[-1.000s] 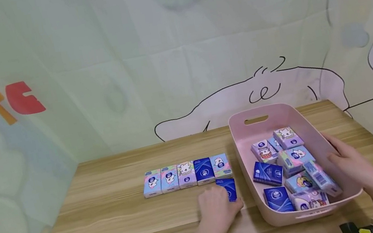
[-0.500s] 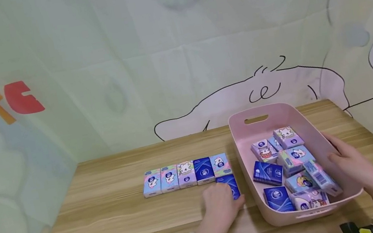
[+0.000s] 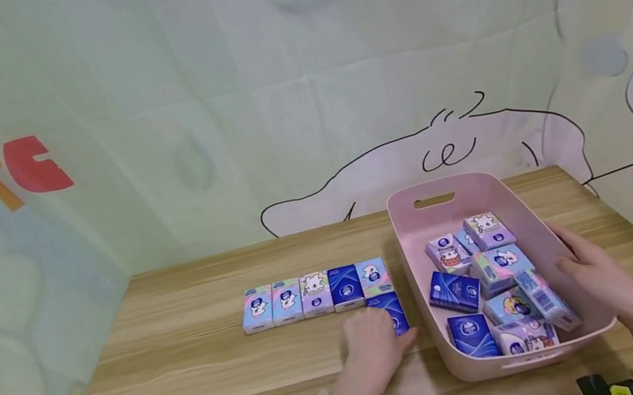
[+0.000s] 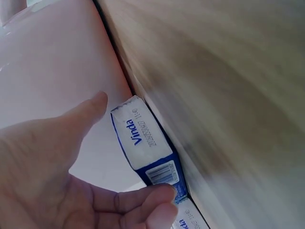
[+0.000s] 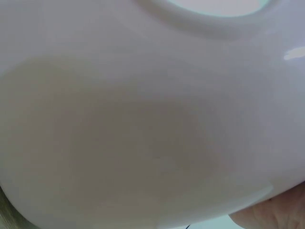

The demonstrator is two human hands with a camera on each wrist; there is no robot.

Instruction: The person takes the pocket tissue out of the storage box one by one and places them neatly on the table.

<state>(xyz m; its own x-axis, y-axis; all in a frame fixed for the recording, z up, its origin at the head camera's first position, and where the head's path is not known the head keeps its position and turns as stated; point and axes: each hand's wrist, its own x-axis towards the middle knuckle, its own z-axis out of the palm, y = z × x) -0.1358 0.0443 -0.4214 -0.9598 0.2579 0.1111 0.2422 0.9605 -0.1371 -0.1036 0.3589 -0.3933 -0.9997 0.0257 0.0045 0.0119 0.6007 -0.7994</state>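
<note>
A blue pocket tissue pack (image 3: pixel 396 316) lies on the table just in front of the right end of a row of tissue packs (image 3: pixel 316 295). My left hand (image 3: pixel 372 350) covers its left part. In the left wrist view, bent fingertips touch the barcode side of that pack (image 4: pixel 143 136), and the thumb stands apart from it. My right hand (image 3: pixel 600 278) grips the right rim of a pink basket (image 3: pixel 480 370), thumb over the inside. Several blue and pastel tissue packs (image 3: pixel 471 337) lie loose in the basket. The right wrist view is mostly filled by the basket's wall (image 5: pixel 143 143).
The wooden table (image 3: pixel 195 374) extends left of the row. A printed cloth (image 3: pixel 217 137) hangs along the back and sides. Beside the right sleeve is a black and yellow thing (image 3: pixel 611 388). The basket stands close to the right of the blue pack.
The front blue pack has slid back and slightly right, up to the row's end pack, with my left hand. Lately the left thumb has spread a little rightward. My right hand stays on the basket.
</note>
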